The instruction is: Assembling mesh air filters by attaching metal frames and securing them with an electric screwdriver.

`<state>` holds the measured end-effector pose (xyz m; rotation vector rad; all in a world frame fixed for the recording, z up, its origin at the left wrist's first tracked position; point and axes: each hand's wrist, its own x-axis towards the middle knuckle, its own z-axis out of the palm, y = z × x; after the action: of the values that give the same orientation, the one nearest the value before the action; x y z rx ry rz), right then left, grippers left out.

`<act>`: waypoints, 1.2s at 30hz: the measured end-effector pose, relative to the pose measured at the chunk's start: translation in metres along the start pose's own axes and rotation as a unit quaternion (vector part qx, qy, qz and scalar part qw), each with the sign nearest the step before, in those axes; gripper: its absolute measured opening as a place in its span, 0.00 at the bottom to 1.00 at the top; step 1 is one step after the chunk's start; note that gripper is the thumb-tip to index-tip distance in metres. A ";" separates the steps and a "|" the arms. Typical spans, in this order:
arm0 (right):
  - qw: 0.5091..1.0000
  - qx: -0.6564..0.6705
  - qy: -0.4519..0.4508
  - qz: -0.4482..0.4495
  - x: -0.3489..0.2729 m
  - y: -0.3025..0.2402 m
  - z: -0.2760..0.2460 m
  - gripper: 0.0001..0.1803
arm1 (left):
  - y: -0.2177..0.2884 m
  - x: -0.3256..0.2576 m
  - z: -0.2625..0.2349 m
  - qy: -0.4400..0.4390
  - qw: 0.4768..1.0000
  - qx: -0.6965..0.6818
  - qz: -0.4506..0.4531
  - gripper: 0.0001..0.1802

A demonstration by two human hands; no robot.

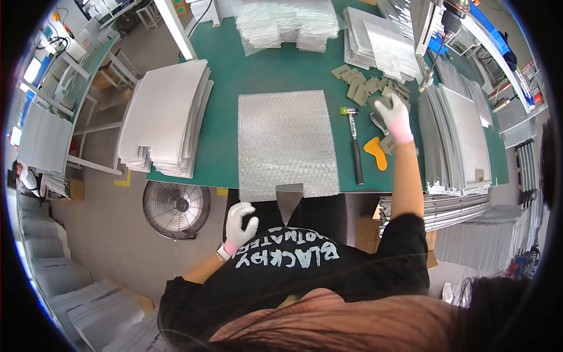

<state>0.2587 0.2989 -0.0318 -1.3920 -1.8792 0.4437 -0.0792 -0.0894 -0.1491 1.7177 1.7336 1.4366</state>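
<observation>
A silvery honeycomb-textured sheet [287,141] lies flat in front of me, its near edge at the table's edge. A dark grey wedge-shaped piece [290,198] shows at that near edge. My left hand [239,227], in a white glove, hovers before the table edge beside the sheet's near left corner, fingers apart and holding nothing. My gloved right hand [396,120] reaches to a pile of flat grey-green pieces [358,87], with thumb and fingers closed around one of them. Below that hand lie a grey knife-like tool [378,122], a yellow scraper [375,154] and a mallet [355,144] with a green-and-black head.
Stacked sheets stand on the green table [223,76]: a left stack [167,111], a far stack [287,23], a far right stack [381,44] and a right stack [460,138]. A floor fan [177,205] stands below left. A white post [176,29] rises at the far left.
</observation>
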 end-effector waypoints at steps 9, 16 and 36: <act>0.868 0.110 -0.484 -0.012 -0.253 -0.126 0.096 0.30 | -0.025 0.051 -0.022 -0.150 0.896 -0.133 -0.396 0.24; 0.887 0.026 -0.461 0.027 -0.252 -0.151 0.125 0.23 | -0.019 0.043 0.007 -0.157 0.877 -0.190 -0.412 0.25; 0.804 0.463 -0.190 0.321 -0.298 -0.102 0.131 0.11 | 0.008 0.023 0.070 -0.027 0.807 -0.413 -0.422 0.18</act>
<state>0.1351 0.0076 -0.1577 -1.2072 -1.0474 1.8100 -0.0246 -0.0416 -0.1653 0.4127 1.2278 1.3282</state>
